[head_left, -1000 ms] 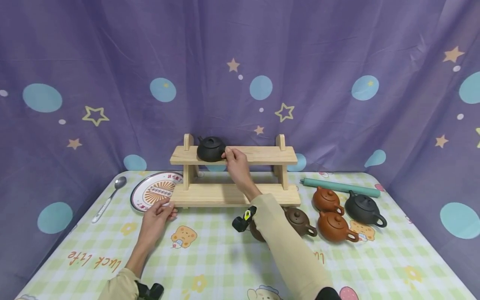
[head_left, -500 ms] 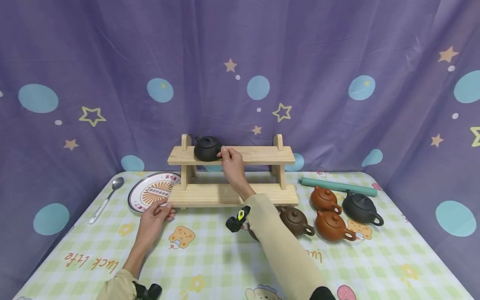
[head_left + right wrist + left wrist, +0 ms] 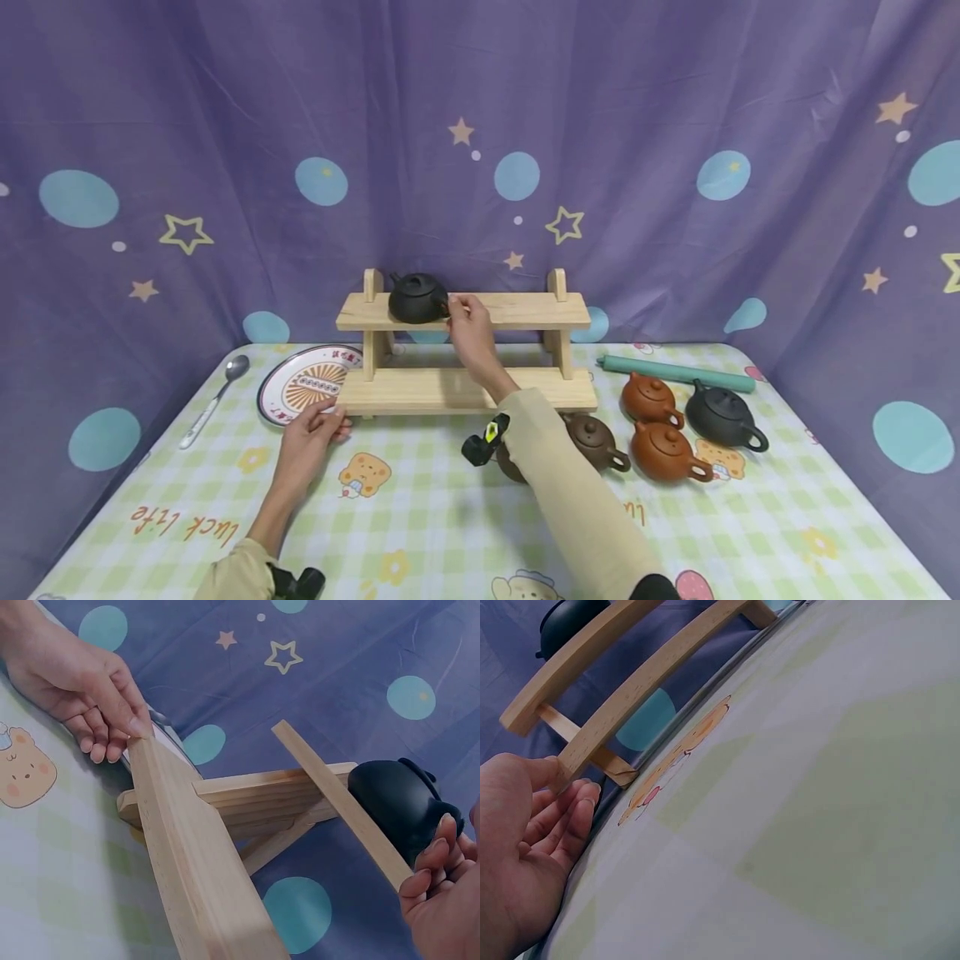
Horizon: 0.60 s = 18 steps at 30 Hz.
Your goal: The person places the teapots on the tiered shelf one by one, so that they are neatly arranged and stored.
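Observation:
A black teapot [image 3: 417,298] sits upright on the left part of the wooden rack's upper shelf [image 3: 525,310], spout to the left. My right hand [image 3: 472,333] pinches its handle from the right; in the right wrist view its curled fingers [image 3: 433,856] are at the handle beside the shelf edge. My left hand [image 3: 306,442] holds the front left corner of the lower shelf [image 3: 450,390]. In the left wrist view the thumb lies on that corner of the wooden rack [image 3: 607,724], with the other fingers below it.
Right of the rack stand two reddish-brown teapots [image 3: 667,454], a dark grey teapot [image 3: 723,415] and a dark brown teapot [image 3: 592,442]; another is mostly behind my right sleeve. A green roll [image 3: 675,372] lies behind them. A plate [image 3: 288,387] and spoon [image 3: 217,400] are left.
My right hand first moved slightly left towards the teapot, then slightly right, showing more of the handle. The teapot stays at about the same place on the shelf. My left hand stays on the corner.

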Tool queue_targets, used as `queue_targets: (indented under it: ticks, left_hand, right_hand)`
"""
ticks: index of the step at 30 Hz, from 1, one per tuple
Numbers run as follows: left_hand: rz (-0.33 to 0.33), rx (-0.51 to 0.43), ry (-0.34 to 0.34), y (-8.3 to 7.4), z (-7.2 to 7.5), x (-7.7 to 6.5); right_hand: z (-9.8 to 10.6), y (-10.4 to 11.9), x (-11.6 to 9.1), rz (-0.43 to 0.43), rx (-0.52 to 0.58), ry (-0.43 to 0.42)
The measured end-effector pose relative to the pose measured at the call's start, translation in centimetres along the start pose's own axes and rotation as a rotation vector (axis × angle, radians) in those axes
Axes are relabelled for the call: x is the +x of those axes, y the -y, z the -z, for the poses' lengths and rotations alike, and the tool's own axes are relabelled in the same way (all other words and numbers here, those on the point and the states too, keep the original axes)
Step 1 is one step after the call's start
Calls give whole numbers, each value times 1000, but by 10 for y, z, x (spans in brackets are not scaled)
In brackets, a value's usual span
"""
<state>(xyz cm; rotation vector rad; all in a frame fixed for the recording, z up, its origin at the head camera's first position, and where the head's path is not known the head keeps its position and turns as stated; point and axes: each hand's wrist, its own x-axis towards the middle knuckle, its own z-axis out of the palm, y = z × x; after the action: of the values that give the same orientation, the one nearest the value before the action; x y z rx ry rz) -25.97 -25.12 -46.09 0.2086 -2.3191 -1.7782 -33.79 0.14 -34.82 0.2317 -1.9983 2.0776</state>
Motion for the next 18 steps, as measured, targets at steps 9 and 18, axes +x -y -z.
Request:
queue_targets:
  ticks: [9,18]
  left_hand:
    - [-8,8,-3,-1,0,0]
    - [-1,22,-2,-1,-1,0]
  right_hand:
    - [21,2,-3,19,18,4]
    - [46,2,-12,-3,54,78]
